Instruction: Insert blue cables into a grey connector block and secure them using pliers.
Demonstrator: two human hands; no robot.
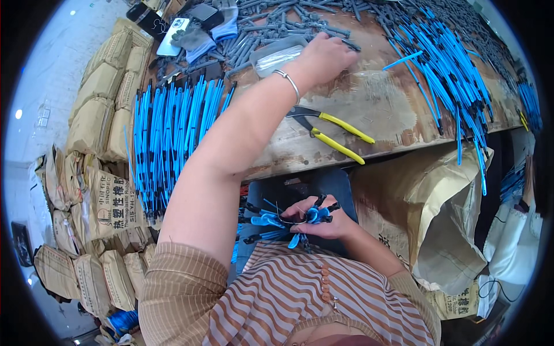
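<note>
My left arm stretches forward over the table, and my left hand [329,56] is bent downward with curled fingers. A dark grey plastic piece [345,41] lies right at its fingertips; whether they grip it is hidden. Close to my lap, my right hand [330,229] is closed around a bundle of blue strips [314,215] with black ends, some pointing left and some right. A thin wire [279,209] sticks out by the bundle. Beside my left wrist stands a clear plastic box [279,56] of thin silvery wires.
Yellow-handled pliers [340,135] lie near the edge of the wooden table [277,158]. Blue strips pile up at left [173,132] and right [450,75]. Grey plastic pieces [277,26] cover the back, near a phone [173,36]. An opened paper sack [427,219] stands at right.
</note>
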